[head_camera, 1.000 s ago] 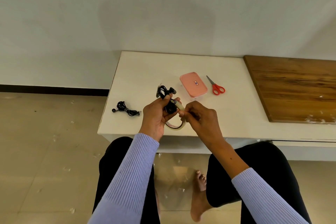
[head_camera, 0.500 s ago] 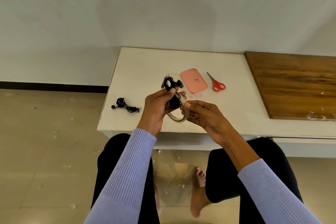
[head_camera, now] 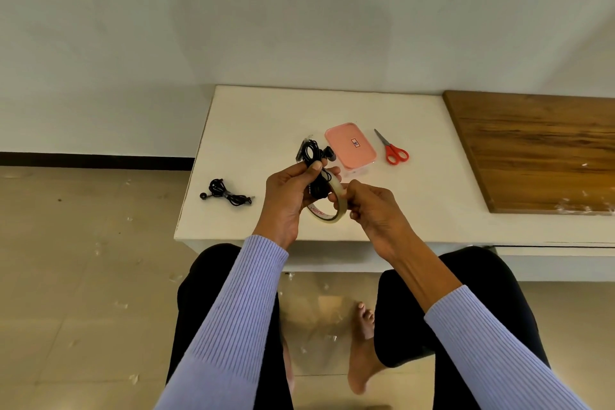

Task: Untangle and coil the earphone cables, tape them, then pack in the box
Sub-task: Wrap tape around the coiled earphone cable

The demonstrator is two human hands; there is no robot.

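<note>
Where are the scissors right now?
In the head view, the red-handled scissors lie on the white table, just right of the pink box and left of the wooden board.

A coiled black earphone cable (head_camera: 314,160) is held in the left hand (head_camera: 289,196); a tape roll (head_camera: 332,206) is pinched by the right hand (head_camera: 372,210) above the white surface (head_camera: 266,130).

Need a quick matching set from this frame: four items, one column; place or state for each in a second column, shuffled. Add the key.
Things:
1. scissors
2. pink box
3. tape roll
4. coiled earphones on the table

Places or states:
A. lid on, mid-table
B. near the table's left edge, untouched
C. right of the box, closed
D. held between both hands

Pairs: 1-C, 2-A, 3-D, 4-B
</note>
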